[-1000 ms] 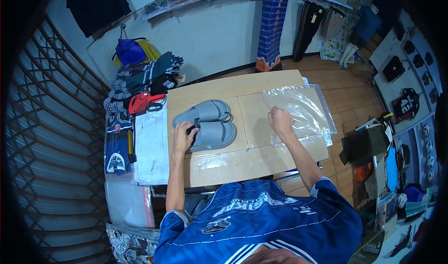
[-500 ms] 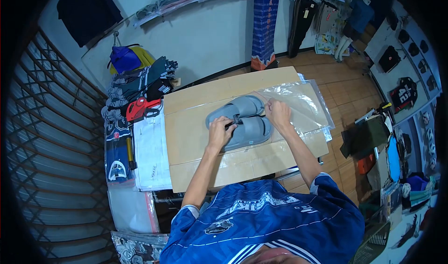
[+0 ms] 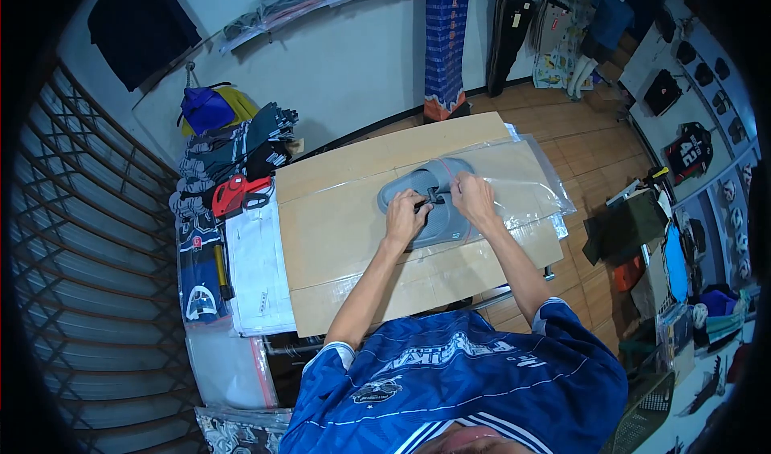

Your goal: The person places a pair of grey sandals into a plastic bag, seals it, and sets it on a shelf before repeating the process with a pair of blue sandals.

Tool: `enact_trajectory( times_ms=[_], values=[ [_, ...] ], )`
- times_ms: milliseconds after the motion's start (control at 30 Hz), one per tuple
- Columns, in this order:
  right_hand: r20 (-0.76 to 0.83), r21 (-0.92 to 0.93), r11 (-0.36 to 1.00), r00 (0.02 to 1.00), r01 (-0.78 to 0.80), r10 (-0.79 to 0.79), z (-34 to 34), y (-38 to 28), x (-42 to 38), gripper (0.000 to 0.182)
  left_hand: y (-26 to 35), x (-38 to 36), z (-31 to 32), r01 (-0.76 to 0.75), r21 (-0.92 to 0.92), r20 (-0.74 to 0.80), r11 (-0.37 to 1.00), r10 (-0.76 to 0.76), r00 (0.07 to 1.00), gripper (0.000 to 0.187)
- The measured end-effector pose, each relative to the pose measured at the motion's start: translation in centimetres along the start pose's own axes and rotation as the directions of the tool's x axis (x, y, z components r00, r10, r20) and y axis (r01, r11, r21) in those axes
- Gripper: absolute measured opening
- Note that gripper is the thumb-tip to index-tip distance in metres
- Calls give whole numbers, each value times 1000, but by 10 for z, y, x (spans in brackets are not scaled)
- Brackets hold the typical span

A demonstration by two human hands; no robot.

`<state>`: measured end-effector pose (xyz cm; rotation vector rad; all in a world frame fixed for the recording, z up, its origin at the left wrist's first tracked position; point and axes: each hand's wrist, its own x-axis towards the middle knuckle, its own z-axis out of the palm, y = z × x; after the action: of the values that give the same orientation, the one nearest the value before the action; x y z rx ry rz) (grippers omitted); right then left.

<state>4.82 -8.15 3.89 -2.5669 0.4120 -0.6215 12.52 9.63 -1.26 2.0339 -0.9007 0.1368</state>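
Note:
A pair of grey slide sandals [image 3: 440, 228] lies on the brown cardboard, toes and heels pointing left and right. My left hand [image 3: 406, 216] is closed at their left part, its fingers pinching a small black piece, perhaps a strap or tag, between the two sandals. Close by on the right, my right hand [image 3: 474, 199] is closed with fingertips bent down over the sandals. It appears to grip the edge of a clear plastic bag [image 3: 526, 173], whose pinkish edge line crosses the sandals. The bag seems to cover their right ends; my hands hide part of both sandals.
The cardboard sheet [image 3: 329, 237] covers the table. A red tool-like object [image 3: 239, 195], folded clothes [image 3: 233, 149] and white packets [image 3: 261, 261] lie at its left. A metal folding gate [image 3: 96, 237] stands far left. Shelves and hanging clothes line the walls.
The sandals have slid right, and their right ends now appear to be under the plastic bag. My left hand moved right with them; my right hand shifted slightly left. The view turned a little.

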Motion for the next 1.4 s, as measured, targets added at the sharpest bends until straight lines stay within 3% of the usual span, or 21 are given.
enact_trajectory(
  times_ms=[300, 400, 433, 533, 567, 667, 800, 1400],
  values=[
    [-40, 4, 998, 998, -56, 56, 2, -3, -6, 16, 3, -4, -9, 23, -46, 48, 999, -21, 999, 34],
    [-3, -32, 997, 997, -75, 75, -4, -7, -6, 15, 8, -9, -35, 14, -196, 24, 980, -9, 1000, 44],
    [-18, -28, 997, 997, -70, 70, -3, -5, -5, 15, 0, -9, -48, -21, -125, 60, 992, 29, 998, 74],
    [-38, -17, 998, 998, -59, 58, 0, -1, -5, 15, -4, -17, -91, 48, -26, 141, 998, -44, 989, 109],
    [-34, -19, 998, 998, -60, 60, 0, -2, -5, 15, -25, -21, -93, 78, 67, 195, 995, -89, 977, 134],
    [-38, -10, 998, 998, -56, 56, 3, 1, -6, 15, -62, -35, -92, 118, 76, 258, 990, -134, 957, 137],
    [-38, 1, 998, 997, -62, 62, 7, 7, -3, 15, -57, -35, -88, 177, 89, 344, 980, -197, 918, 137],
    [0, 40, 999, 1000, 23, -23, -1, -1, -4, 14, -52, -29, -71, 103, 120, 339, 987, -139, 931, 136]
  ],
)
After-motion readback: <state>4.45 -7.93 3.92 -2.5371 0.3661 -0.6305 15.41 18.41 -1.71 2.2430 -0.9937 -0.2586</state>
